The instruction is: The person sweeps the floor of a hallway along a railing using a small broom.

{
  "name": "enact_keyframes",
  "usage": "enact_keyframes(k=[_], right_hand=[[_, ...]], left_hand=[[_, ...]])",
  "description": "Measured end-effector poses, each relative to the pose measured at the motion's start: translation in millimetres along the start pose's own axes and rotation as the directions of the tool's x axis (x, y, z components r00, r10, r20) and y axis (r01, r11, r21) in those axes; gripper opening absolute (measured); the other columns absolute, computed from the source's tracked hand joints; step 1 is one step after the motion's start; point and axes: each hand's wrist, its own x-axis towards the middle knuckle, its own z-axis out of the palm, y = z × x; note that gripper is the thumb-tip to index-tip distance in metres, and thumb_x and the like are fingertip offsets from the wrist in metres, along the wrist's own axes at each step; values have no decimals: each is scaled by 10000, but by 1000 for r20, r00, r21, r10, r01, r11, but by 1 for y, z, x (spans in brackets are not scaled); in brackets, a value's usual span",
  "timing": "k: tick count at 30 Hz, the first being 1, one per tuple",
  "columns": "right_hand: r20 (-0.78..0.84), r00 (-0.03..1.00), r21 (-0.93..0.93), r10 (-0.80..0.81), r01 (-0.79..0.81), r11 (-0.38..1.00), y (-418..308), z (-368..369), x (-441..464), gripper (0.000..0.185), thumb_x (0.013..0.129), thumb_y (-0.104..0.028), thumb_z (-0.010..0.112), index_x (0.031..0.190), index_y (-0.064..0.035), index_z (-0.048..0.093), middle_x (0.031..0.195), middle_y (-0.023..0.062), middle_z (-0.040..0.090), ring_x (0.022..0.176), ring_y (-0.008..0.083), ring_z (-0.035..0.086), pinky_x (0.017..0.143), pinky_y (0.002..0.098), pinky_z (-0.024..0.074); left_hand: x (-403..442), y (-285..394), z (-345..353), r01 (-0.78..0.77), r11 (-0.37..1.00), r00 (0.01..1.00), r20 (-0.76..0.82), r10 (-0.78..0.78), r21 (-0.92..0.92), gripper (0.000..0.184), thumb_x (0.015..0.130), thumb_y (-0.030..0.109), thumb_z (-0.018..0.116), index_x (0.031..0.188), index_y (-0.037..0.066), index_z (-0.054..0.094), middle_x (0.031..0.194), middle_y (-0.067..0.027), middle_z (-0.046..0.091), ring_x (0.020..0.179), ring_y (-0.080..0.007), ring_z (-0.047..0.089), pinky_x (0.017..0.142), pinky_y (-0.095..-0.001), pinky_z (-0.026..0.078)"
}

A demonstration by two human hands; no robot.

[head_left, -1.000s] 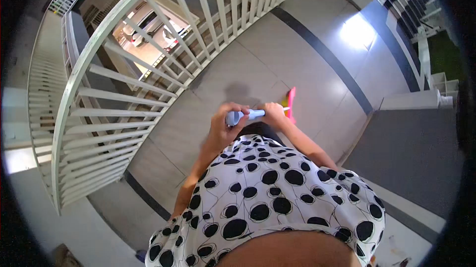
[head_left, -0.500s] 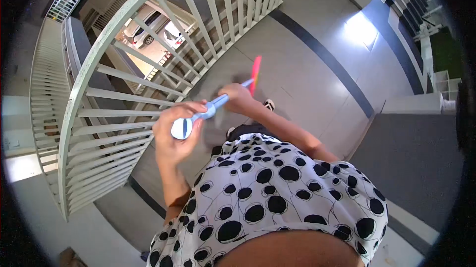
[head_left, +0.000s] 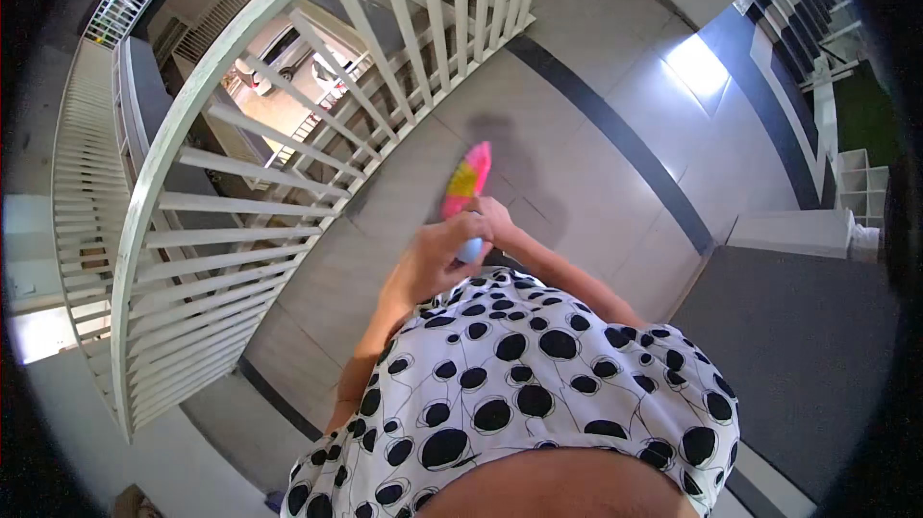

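Note:
A broom with a light blue handle [head_left: 470, 250] and a pink and yellow head [head_left: 467, 180] is held in front of my body. My left hand [head_left: 433, 257] is closed round the top end of the handle. Just beyond it, my right hand [head_left: 494, 221] grips the handle lower down, and the two hands look close together or touching. Past my hands the head shows over the tiled floor [head_left: 577, 172], slightly blurred. Most of the handle is hidden by my hands.
A curved white railing [head_left: 173, 158] runs along the left, with parked vehicles [head_left: 288, 61] below it. Dark bands cross the floor. A grey-topped surface [head_left: 788, 335] stands at right, near a white compartmented rack [head_left: 859, 182]. Stair-like white bars [head_left: 784, 13] rise at upper right.
My left hand has swung right, close to my right hand, which has moved slightly right and down. The broom's handle now points more toward me, and its head has shifted left and nearer my hands.

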Motion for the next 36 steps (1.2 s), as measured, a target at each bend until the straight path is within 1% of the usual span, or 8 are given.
enact_keyframes(k=[7,10,14,22,25,28,32,36], right_hand=[[-242,967,-126,82,-115,985,4,-25,-35,102,596,-174,632,672,-107,631,701,126,596,719,308,594,611,405,478],[-204,978,-236,-49,0,972,-7,-29,-15,163,569,-156,634,719,-94,635,667,123,580,691,310,577,608,410,455],[-156,987,-224,-49,13,974,-62,-50,10,134,588,-169,623,695,-88,628,670,123,577,681,306,575,596,410,452],[-298,931,53,-213,239,970,-103,-49,54,106,676,-194,630,647,-94,609,679,108,578,665,308,577,567,399,455],[-533,775,201,-339,506,839,-50,0,77,84,682,-194,622,665,-113,615,691,96,577,651,297,573,577,395,456],[-541,781,34,-313,392,919,-2,14,51,85,670,-217,621,714,-147,638,731,90,589,644,291,570,585,383,462],[-196,980,-100,22,-43,994,14,1,-13,199,610,-253,634,791,-175,662,745,107,614,684,286,603,588,400,484],[-339,941,-143,16,-68,987,14,-20,-51,191,620,-244,622,786,-159,665,729,119,619,700,287,610,596,406,489]], left_hand=[[4,-9,9,-157,964,985,-104,138,-213,251,727,-63,597,921,45,480,860,-134,601,867,-262,608,716,-356,488],[-4,-7,-11,-119,933,918,-395,-27,-340,250,699,-101,585,890,34,495,815,-112,589,775,-241,609,721,-355,495],[5,18,-58,-263,944,862,-488,138,-198,244,678,-112,603,860,10,496,790,-125,592,742,-232,610,691,-373,511],[24,63,-60,-107,958,865,-450,222,267,208,649,-38,667,801,43,550,780,-102,618,663,-225,619,592,-294,500],[28,33,-33,-52,941,947,-284,153,334,197,668,-7,658,826,54,559,799,-87,618,640,-224,613,537,-277,474],[27,13,-9,28,974,982,-188,15,223,223,680,-34,643,850,54,529,824,-80,644,763,-225,643,659,-282,502],[18,10,6,51,998,994,-90,-55,-46,206,701,-32,629,857,61,532,824,-85,645,777,-215,641,673,-270,493],[19,6,18,30,972,995,-86,-51,-233,152,745,-20,600,850,50,516,812,-96,645,794,-193,635,694,-279,489]])
